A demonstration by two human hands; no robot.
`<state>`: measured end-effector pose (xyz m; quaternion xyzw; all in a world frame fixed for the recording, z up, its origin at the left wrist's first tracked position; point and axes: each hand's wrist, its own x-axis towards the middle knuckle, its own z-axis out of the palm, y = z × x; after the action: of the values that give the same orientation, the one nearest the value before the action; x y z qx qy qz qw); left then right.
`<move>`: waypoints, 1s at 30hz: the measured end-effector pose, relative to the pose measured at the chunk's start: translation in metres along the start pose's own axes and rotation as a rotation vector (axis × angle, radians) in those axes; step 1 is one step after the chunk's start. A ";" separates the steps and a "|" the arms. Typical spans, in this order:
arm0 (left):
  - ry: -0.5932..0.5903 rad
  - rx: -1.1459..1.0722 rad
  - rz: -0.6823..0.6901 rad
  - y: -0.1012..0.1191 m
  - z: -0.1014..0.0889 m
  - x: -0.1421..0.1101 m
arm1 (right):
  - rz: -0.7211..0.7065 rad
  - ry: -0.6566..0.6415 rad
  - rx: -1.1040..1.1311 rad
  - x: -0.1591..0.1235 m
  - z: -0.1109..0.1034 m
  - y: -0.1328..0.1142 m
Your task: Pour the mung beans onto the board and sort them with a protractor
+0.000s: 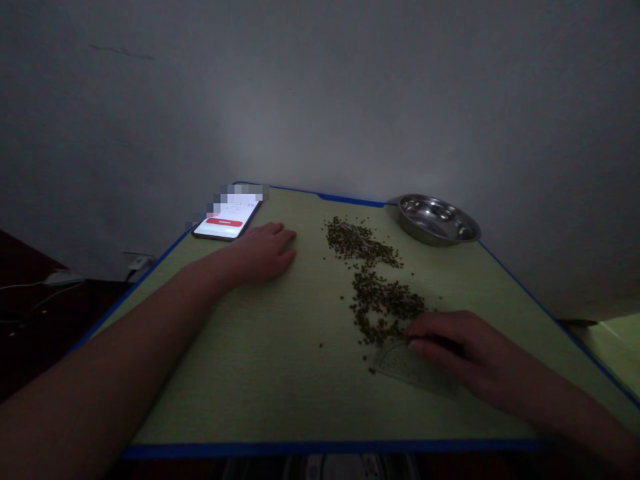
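My left hand (265,253) rests flat on the table, fingers spread and holding nothing, just right of a lit phone (223,219). At the near edge of a loose pile of small dark seeds or beans (385,297), my right hand (455,343) has thumb and fingers pinched together. Whatever is between those fingertips is hidden. A clear protractor (405,373) lies flat beneath and beside the right hand, its curved side toward the pile. Farther back spreads a second patch of the same grains (355,241).
An empty, shiny metal bowl (440,223) stands at the table's far right corner. The pale table (260,387) has a blue rim and stands against a grey wall (320,100). Left of it, cables and a plug (137,262) show low by the wall.
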<state>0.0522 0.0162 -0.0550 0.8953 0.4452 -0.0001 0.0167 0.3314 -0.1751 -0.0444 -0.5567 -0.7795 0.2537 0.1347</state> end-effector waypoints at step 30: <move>0.004 0.001 0.012 -0.002 0.003 0.001 | 0.096 0.057 -0.022 -0.002 0.007 -0.004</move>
<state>0.0515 0.0186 -0.0584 0.8980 0.4397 0.0016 0.0155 0.3251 -0.1796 -0.0482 -0.6017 -0.7506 0.2353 0.1383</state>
